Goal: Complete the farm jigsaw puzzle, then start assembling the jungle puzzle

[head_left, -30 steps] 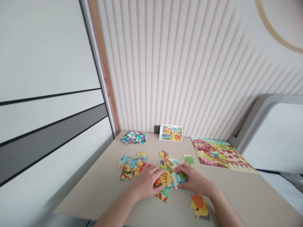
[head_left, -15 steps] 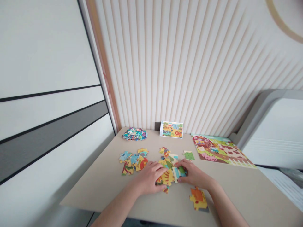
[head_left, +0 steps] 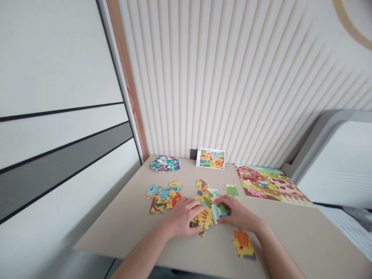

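Work had barely shifted, suggesting careful handling: mid counter (head_left: pixel 128 221), the right hand (head_left: pixel 228 211) pinched a blue-green puzzle piece (head_left: pixel 223 210) beside a yellow piece (head_left: pixel 206 218), partly under the left hand (head_left: pixel 184 217), its grip unclear.

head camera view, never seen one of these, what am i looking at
There is no machine here, just a person's bare left hand and right hand. One camera, worn on the head, looks forward and down. The left hand holds a flat yellow jigsaw piece with orange-red stripes; the right hand holds a flat blue, cream and green piece just beside it. Whether either is lifted is hard to tell. On the beige tabletop lie more brightly coloured jigsaw pieces. At the back are a multicoloured heap of pieces and a propped-up, white-edged animal picture card; to the right lies a flat, colourful farm picture.
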Demonstrator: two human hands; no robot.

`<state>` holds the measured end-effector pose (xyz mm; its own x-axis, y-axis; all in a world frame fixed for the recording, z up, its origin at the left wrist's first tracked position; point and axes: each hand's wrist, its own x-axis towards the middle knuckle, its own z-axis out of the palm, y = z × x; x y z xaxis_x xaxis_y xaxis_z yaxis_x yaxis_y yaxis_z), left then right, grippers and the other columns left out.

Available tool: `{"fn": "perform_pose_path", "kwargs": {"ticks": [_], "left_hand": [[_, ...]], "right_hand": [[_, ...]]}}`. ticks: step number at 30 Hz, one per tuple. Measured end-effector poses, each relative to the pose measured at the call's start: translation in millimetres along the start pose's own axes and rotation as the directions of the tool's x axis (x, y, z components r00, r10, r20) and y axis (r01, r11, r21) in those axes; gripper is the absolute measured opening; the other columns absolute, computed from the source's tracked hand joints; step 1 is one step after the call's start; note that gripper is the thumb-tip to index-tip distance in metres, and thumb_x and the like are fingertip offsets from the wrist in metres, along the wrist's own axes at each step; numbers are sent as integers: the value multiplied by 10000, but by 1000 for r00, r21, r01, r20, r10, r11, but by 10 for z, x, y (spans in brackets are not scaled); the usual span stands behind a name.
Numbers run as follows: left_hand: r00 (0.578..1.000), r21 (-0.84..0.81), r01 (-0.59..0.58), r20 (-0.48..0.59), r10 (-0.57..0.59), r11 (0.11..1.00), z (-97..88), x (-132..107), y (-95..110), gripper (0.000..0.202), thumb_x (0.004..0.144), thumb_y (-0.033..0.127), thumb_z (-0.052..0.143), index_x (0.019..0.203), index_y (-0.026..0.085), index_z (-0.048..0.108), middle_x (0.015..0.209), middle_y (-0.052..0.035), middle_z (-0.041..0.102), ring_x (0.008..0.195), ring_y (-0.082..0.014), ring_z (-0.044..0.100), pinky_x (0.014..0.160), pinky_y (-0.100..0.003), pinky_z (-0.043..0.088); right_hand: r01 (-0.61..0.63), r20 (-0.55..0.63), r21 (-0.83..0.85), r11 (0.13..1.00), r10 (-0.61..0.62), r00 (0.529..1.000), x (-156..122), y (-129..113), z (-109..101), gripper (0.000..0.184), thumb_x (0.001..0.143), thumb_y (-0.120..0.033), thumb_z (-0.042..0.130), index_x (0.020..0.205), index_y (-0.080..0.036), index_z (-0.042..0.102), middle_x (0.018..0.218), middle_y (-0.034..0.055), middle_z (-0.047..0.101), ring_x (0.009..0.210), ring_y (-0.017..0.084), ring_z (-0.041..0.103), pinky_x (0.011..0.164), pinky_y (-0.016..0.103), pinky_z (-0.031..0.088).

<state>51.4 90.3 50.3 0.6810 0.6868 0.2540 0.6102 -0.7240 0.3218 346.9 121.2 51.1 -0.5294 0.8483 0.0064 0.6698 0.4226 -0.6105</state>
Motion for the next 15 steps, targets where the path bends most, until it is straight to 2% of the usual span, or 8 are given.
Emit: {"fn": "perform_pose_path", "kwargs": {"ticks": [6,10,12,15], "left_hand": [[1000,-3,27,-10,-28,1000,-9,-20,-18,583,824,374,739,1382,318,580,1276,-47,624,1193,-286,569,1103,-436,423],[1000,50,18,-8,-17,999,-29,-19,20,507,847,382,731,1333,297,616,1264,-53,629,1188,-285,570,1107,-449,421],[1000,95,17,-20,-15,995,-48,-44,77,499,877,394,712,1349,281,597,1275,-64,632,1222,-291,563,1139,-480,395],[998,143,24,-56,-16,989,-57,-168,164,593,919,437,681,1453,253,501,1382,-91,592,1333,-306,506,1205,-529,332]], "right_hand": [[0,4,2,1000,0,1000,4,12,2,561,761,-503,816,1253,-271,679,1232,68,645,1164,284,588,1027,414,443],[-2,7,4,1000,2,1000,10,36,14,565,761,-508,816,1252,-269,675,1253,70,637,1180,283,582,1033,408,439],[-4,7,6,1000,4,1000,10,41,17,564,765,-515,810,1253,-271,671,1254,70,635,1180,284,581,1029,410,444],[7,10,16,1000,-7,1000,8,43,15,553,781,-521,794,1258,-273,664,1251,72,635,1172,285,584,1017,416,454]]}}
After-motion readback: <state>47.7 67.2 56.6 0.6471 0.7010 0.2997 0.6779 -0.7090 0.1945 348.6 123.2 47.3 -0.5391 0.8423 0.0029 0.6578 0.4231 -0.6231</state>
